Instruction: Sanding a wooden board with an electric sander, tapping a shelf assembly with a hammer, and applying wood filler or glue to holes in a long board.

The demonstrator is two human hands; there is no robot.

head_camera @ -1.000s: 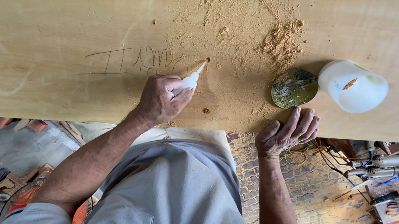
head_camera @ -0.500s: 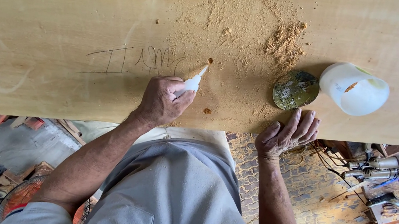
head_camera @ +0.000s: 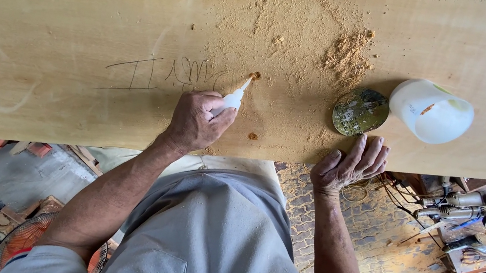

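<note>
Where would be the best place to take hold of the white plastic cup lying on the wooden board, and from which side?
The white cup lies tipped on the wooden board, mouth toward the right. Probably best to grip around its rounded wall from above; the round lid crowds its left side.

Pale matt wood plank (head_camera: 59,44) dusted with coarse sawdust (head_camera: 347,55); glossy white plastic cup (head_camera: 430,111); tarnished metal lid (head_camera: 360,112).

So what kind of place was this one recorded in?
Most likely a woodworking shop. A long pale wooden plank carries a pile of sawdust, the left hand presses a small glue bottle to it, and power tools crowd a bench beside the paved floor.
</note>
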